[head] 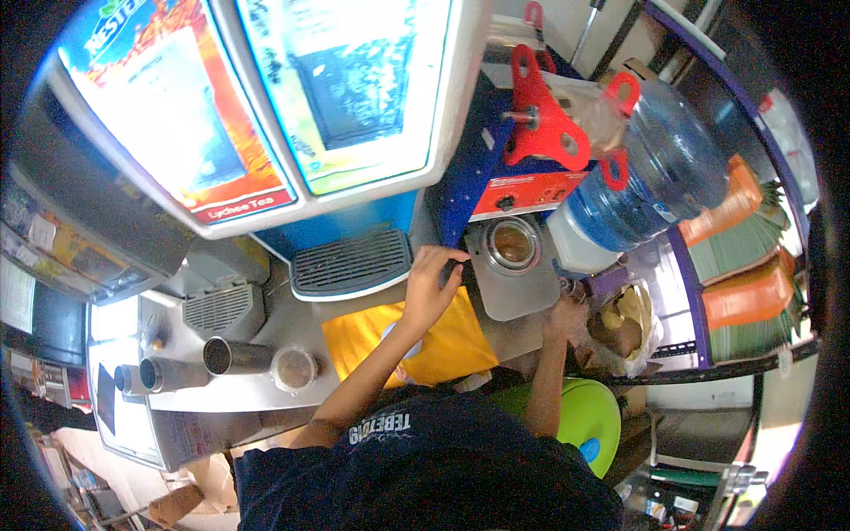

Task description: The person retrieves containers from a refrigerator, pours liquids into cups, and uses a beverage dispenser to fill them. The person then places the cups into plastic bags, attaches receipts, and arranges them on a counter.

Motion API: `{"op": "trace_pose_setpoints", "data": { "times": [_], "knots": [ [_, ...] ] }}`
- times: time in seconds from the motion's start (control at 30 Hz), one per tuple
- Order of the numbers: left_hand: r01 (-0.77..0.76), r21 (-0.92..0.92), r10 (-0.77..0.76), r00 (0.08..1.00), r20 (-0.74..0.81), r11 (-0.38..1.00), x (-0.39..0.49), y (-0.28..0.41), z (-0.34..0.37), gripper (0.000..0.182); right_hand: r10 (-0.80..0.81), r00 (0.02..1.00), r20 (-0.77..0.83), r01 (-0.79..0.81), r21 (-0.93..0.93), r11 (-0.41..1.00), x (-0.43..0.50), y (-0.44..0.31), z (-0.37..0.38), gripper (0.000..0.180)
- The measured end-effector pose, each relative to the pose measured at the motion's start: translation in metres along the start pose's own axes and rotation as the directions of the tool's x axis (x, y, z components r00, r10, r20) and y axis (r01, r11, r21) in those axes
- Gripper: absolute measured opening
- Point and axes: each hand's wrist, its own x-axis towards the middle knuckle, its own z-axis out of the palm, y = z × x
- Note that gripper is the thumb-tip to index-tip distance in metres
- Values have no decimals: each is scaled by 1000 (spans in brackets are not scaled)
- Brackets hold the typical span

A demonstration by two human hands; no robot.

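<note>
My left hand (433,275) is raised over the counter, thumb and forefinger apart, with nothing visible between them. Just right of it, a cup of brown drink (512,245) sits in the round holder of a cup-sealing machine's metal tray (521,299). The machine has a blue body, a red control panel (524,192) and a red film-roll holder (544,123). My right hand (568,318) is blurred at the tray's right side, by a small shiny item (572,289); whether it grips this cannot be made out. Below my left forearm lies a yellow bag or cloth (372,332).
A drink dispenser (299,199) with a drip tray (352,262) stands behind. Metal tumblers (236,356) and a sealed cup (294,369) are at left. A water jug (647,172), an open plastic bag with brown and yellowish contents (624,322) and a green lid (588,421) are at right.
</note>
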Motion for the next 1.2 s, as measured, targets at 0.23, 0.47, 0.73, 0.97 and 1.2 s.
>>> {"op": "trace_pose_setpoints", "data": {
  "times": [0.23,0.47,0.73,0.97,1.2],
  "knots": [
    [104,69,-118,961,249,992,1,-27,39,29,316,927,203,-370,336,866,1,69,53,28],
    [161,-74,-145,971,187,984,9,-46,62,45,252,960,123,-278,316,907,20,56,77,34],
    [-33,102,18,990,141,994,24,-36,103,70,240,964,112,-261,263,929,25,51,69,42],
    [-206,22,203,976,77,978,28,-8,100,73,237,964,123,-258,192,947,9,64,52,50],
    [36,-506,-35,999,11,862,-23,32,24,93,-82,992,-95,53,-274,960,-52,44,27,58]
  ]
}}
